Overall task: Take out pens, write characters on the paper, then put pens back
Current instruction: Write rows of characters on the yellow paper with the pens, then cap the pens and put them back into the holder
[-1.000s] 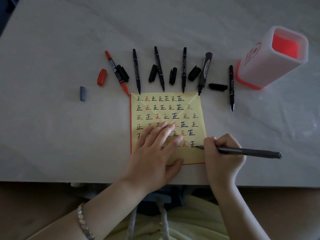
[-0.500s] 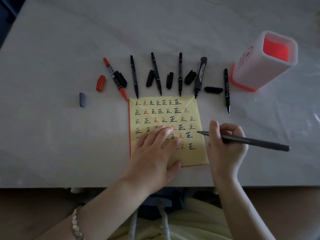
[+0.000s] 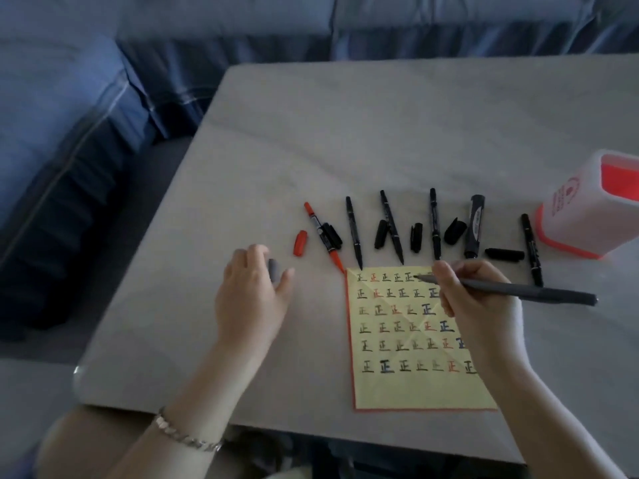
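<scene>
Seen from the head view, the right hand [image 3: 480, 305] hides the right edge of the yellow paper [image 3: 408, 385] and several characters. The pen holder [image 3: 581, 216] at 2 o'clock is cut off by the frame. The left hand [image 3: 254, 295] has its grip curled round a grey cap [image 3: 273, 269], half hidden under the fingers, at 9 o'clock from the paper. The right grip clasps the grey pen [image 3: 525, 292], tip over the top row, barrel pointing to 3 o'clock. More uncapped pens [image 3: 353, 233] lie on the tabletop [image 3: 345, 133] at 12 o'clock.
</scene>
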